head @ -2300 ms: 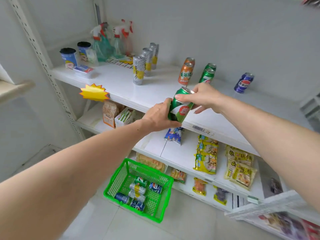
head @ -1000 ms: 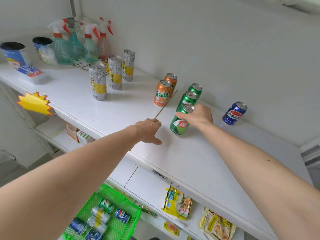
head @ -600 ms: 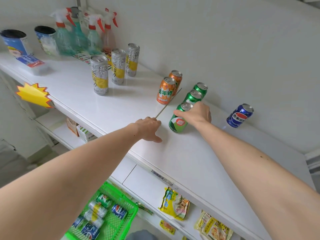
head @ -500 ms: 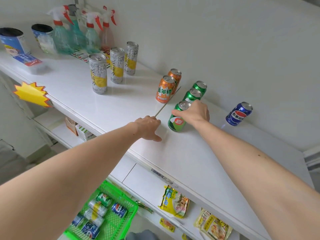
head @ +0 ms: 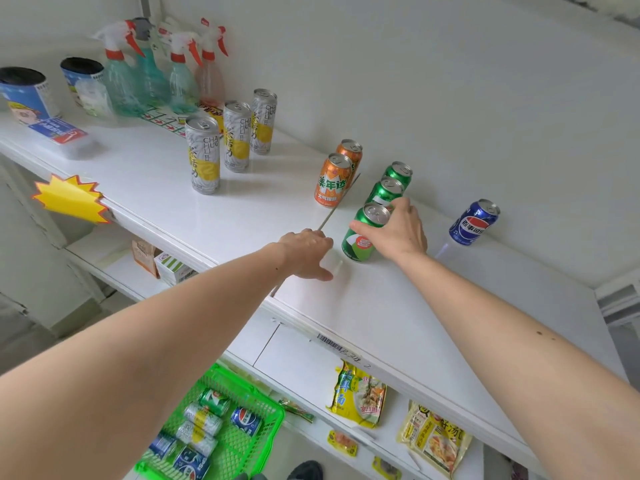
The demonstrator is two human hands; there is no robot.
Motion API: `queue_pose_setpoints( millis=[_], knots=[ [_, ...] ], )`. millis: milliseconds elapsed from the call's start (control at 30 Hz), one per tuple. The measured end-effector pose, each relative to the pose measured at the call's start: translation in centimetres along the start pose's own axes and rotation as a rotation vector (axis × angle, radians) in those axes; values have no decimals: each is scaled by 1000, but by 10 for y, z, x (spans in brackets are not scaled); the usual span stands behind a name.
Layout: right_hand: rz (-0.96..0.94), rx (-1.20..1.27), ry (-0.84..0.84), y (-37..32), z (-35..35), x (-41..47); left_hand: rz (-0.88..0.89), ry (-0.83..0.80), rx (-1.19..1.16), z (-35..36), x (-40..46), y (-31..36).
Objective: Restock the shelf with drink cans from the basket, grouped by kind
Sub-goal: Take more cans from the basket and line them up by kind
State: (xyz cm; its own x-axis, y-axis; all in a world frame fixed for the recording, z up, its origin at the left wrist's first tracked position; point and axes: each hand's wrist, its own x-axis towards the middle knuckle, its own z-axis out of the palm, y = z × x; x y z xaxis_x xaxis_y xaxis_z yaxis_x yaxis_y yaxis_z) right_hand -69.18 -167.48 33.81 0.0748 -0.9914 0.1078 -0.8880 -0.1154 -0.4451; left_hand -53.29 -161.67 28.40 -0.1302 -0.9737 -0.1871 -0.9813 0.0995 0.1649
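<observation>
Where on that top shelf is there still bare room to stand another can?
Free: the front strip of the shelf right of the right hand, and between the green cans and the blue can. Also in front of the tall grey-yellow cans. Crowded: the back left corner around the spray bottles.

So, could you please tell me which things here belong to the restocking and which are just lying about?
Job: green can in right hand; shelf cans; basket.
Lying about: spray bottles, tubs, snack packets.
</observation>
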Motion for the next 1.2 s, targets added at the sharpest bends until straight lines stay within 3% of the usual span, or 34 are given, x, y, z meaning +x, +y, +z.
queue_pose_setpoints(
  millis=[267, 433, 633, 867, 1067, 1200],
  knots=[
    [-321, 102, 302, -19, 14, -36, -55, 174, -74, -13, -45, -32],
    [-550, 164, 384, -48, 41, -66, -153, 300, -118, -4, -95, -69],
    [-611, 273, 256, -78, 93, -126, -305, 358, -158, 36, -175, -106],
    [-668, 289, 103, -90, 158, -193, -420, 224, -185, 106, -239, -144],
    [-609, 263, -63, -103, 228, -221, -409, 121, -237, 158, -256, -196],
    [-461, 242, -179, -104, 290, -236, -378, 29, -262, 199, -260, -239]
  ],
)
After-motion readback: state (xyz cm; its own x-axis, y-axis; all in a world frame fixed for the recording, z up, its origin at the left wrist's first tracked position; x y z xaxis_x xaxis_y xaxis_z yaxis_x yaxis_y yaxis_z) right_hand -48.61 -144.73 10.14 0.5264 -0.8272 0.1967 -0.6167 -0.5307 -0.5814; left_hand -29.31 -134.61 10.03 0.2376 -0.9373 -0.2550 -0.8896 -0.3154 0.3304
